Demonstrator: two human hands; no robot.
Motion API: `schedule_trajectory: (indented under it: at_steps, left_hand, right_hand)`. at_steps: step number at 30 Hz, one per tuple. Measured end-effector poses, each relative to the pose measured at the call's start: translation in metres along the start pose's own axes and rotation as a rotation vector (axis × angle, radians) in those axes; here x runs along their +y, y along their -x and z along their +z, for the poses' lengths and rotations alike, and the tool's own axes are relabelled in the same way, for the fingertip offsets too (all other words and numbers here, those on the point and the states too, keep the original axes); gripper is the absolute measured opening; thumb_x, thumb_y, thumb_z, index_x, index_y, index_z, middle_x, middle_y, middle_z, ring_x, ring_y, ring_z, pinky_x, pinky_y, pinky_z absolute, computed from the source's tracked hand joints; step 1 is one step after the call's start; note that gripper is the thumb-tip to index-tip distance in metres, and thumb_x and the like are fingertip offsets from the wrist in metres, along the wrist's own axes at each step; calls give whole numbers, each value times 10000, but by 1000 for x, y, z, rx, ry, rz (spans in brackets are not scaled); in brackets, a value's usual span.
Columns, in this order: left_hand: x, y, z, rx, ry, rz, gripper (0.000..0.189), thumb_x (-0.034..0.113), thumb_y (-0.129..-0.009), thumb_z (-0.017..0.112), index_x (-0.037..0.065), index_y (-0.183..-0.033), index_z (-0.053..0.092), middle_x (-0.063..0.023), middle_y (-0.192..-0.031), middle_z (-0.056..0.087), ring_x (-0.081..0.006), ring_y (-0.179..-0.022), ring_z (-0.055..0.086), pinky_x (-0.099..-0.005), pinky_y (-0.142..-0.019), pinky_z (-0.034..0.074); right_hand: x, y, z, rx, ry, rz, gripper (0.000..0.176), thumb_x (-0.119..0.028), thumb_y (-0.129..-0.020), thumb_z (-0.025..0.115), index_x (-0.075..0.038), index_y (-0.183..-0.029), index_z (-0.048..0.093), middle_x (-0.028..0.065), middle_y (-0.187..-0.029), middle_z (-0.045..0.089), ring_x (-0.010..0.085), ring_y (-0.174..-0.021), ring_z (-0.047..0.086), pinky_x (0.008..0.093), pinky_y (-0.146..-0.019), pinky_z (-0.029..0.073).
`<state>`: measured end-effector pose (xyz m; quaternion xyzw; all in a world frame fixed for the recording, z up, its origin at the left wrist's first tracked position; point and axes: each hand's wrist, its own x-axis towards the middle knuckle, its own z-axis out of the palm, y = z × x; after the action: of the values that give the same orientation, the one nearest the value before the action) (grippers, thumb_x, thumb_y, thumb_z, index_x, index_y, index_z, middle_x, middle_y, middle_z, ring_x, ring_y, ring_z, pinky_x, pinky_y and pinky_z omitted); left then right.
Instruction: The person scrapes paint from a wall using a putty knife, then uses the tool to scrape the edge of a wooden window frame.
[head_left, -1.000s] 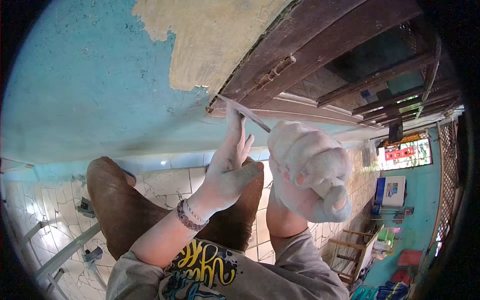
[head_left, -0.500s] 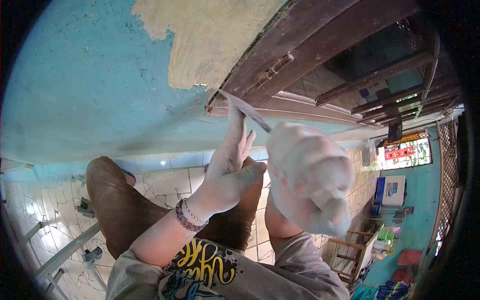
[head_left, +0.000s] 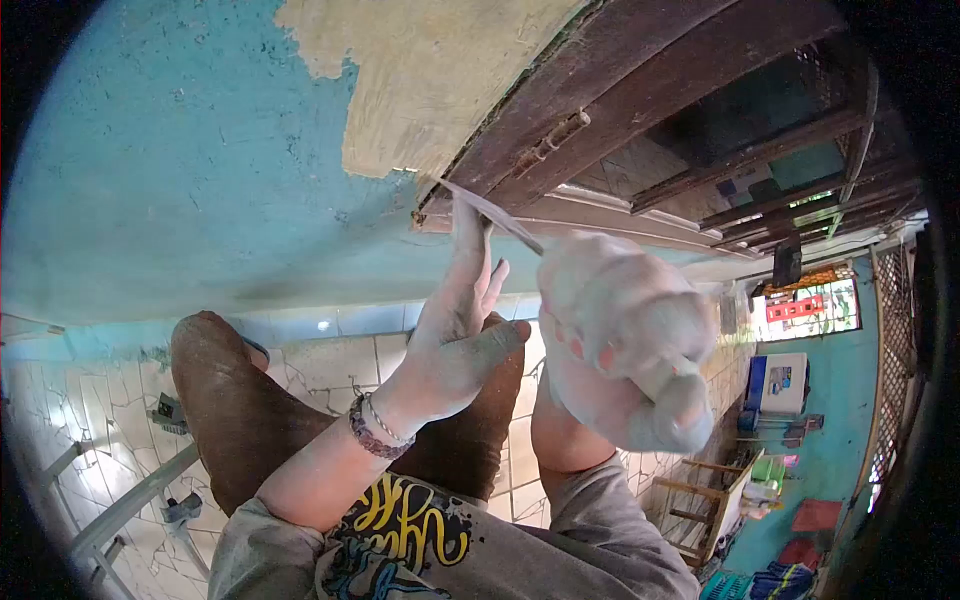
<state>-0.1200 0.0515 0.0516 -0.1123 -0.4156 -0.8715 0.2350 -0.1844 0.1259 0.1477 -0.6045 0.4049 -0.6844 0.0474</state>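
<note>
My right hand (head_left: 630,345), coated in pale dust, is wrapped around the handle of a scraper, probably a putty knife. Its thin metal blade (head_left: 492,212) points up and left, and the tip meets the wall beside the wooden frame. The handle is hidden in my fist. My left hand (head_left: 455,330), also dusty, has its fingers stretched out, with the fingertips against the underside of the blade. Just above the tip is a beige bare patch (head_left: 430,85) on the blue painted wall (head_left: 200,170).
A dark wooden window frame (head_left: 640,100) with a bolt (head_left: 552,140) borders the patch. A metal ladder or stand (head_left: 135,500) is at lower left. Below lies a cracked-tile floor (head_left: 330,362). A wooden table (head_left: 735,505) and a white-and-blue box (head_left: 780,383) stand at right.
My right fist has shifted slightly up and to the right and turned a little, and the blade has tilted with it. My left fingers remain under the blade.
</note>
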Motion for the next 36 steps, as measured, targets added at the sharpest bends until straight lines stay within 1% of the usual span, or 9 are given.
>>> schedule_trajectory:
  at_steps: [4,12,18,22,27,28,31,32,36]
  left_hand:
    - [5,4,6,74,172,-122,1156,157,-817,719,115,-1525,-193,-97,-1626,-142,-252,-1491,-126,-540,-1162,-41]
    - [4,-9,11,40,94,-15,1061,43,-840,615,144,-1535,-180,-82,-1631,-134,-248,-1490,-129,-510,-1170,-18]
    - [1,-1,6,190,-27,-32,793,234,-996,441,-24,-1512,-103,-158,-1611,-155,-223,-1473,-179,-380,-1183,-60]
    - [-13,4,7,280,-174,-67,784,301,-1020,452,-18,-1521,-59,-150,-1606,-173,-219,-1460,-220,-379,-1178,-91]
    - [-21,13,11,496,31,-77,779,109,-977,559,76,-1550,30,-160,-1378,412,-257,-1275,428,-366,-1079,347]
    - [-22,15,11,542,82,-73,760,81,-972,562,87,-1547,64,-151,-1309,483,-255,-1200,521,-376,-1036,422]
    - [-26,21,4,693,144,-71,640,50,-969,551,84,-1499,194,-143,-1173,539,-272,-1018,622,-443,-918,525]
    - [-26,23,2,738,162,-79,605,50,-967,555,67,-1473,224,-162,-1153,547,-291,-990,632,-457,-899,533]
    - [-32,20,-13,674,250,-159,303,147,-981,568,38,-1219,417,-147,-1003,597,-307,-954,638,-442,-849,538]
  right_hand:
    - [4,1,-3,11,47,68,382,-394,-934,507,-51,-772,545,59,-704,497,191,-607,450,368,-577,358]
    - [1,0,-8,-10,-75,-28,448,-452,-954,437,-46,-804,552,67,-745,507,183,-637,446,365,-578,348]
    - [8,33,-1,355,132,38,643,-598,-959,327,-5,-934,574,140,-880,578,298,-823,571,472,-811,466]
    - [-1,90,-6,584,158,342,845,-710,-925,312,70,-1116,575,235,-1080,623,349,-1007,622,469,-899,501]
    - [-10,126,-2,658,-2,617,675,-487,-946,560,119,-1240,521,215,-1074,643,242,-851,665,347,-687,567]
    - [-14,126,-1,620,-25,642,538,-280,-938,638,113,-1281,507,201,-1069,643,211,-823,659,313,-660,561]
    - [-13,141,-6,427,33,960,469,-153,-924,651,83,-1305,512,192,-1077,640,192,-803,651,291,-641,552]
    - [-11,144,-11,381,-30,1068,454,-100,-916,650,47,-1325,520,155,-1101,641,190,-872,641,297,-739,533]
    - [3,143,-6,226,280,944,450,-83,-900,652,0,-1327,542,106,-1039,645,183,-930,596,299,-858,461]
